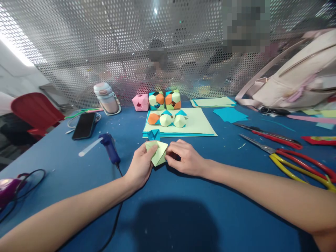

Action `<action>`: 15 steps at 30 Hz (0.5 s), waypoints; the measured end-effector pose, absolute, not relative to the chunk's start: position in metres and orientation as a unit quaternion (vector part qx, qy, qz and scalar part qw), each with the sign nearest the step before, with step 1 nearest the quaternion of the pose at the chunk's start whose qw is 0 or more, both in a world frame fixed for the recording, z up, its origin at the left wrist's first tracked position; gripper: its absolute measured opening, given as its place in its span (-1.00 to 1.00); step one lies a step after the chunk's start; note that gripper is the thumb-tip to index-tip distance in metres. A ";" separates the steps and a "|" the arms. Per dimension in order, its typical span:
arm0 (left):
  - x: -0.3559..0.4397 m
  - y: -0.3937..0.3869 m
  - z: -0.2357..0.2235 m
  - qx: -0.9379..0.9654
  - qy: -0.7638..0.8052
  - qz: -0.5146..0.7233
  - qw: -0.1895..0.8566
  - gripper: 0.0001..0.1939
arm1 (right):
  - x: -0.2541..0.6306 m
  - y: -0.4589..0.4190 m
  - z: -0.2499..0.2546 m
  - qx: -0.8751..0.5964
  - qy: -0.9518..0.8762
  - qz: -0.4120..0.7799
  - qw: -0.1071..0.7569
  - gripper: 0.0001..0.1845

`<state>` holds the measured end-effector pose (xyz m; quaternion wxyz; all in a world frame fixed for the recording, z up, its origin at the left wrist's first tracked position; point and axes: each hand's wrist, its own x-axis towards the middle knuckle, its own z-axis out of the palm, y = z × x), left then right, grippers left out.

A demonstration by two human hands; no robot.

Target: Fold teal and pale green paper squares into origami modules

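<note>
A pale green folded sheet of paper (159,155) is held over the blue table, its creases making a pointed shape. My left hand (141,161) grips it from the left, thumb pressed on top. At its right edge, my right hand (185,157) pinches with thumb and fingers curled against the paper. Just behind sits a small blue folded paper piece (153,134). Beyond that, several orange, pale green and blue folded pieces (166,120) stand on a stack of paper sheets (198,122).
Paper balls (156,100) line the back by a perforated metal screen (126,52). Left are a glue gun (110,148), a phone (84,126) and a bottle (107,99). Right lie scissors (273,151), a utility knife (270,134), blue sheets (231,114) and a backpack (301,75).
</note>
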<state>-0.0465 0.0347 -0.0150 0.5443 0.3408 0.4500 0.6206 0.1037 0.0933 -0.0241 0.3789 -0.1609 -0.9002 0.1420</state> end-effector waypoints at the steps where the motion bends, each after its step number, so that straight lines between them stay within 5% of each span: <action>1: -0.047 0.035 -0.015 0.338 0.449 0.625 0.542 -0.78 | 0.104 0.093 -0.024 -0.160 -0.900 0.147 0.379 -0.86; 6: -0.047 0.035 -0.014 0.338 0.452 0.629 0.534 -0.77 | 0.105 0.093 -0.024 -0.160 -0.906 0.165 0.354 -0.75; 15: -0.049 0.036 -0.018 0.367 0.483 0.626 0.490 -0.75 | 0.104 0.095 -0.026 -0.134 -0.893 0.191 0.386 -0.88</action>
